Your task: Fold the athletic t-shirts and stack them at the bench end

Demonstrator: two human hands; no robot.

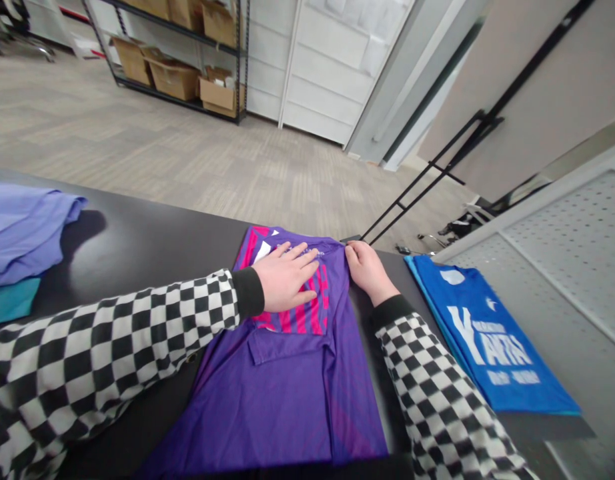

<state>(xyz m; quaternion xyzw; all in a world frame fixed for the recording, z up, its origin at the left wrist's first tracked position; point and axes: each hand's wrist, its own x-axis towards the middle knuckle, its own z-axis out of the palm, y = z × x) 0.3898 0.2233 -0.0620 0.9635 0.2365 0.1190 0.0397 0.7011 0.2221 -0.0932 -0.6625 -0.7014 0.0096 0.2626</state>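
Observation:
A purple jersey (282,407) with pink stripes lies folded flat on the black table (122,253), its collar end pointing away from me and a flap folded across its middle. My left hand (285,277) rests palm down on the striped part, fingers spread. My right hand (367,270) curls over the jersey's far right edge, holding the fabric there. Both forearms wear black-and-white checkered sleeves (102,340), with black cuffs at the wrists.
A folded blue shirt (487,340) with white lettering lies to the right. Folded lavender cloth (17,227) sits over teal cloth (12,300) at the left. A perforated grey panel (562,267) stands beyond the blue shirt. Shelves with cardboard boxes (177,73) stand across the carpeted floor.

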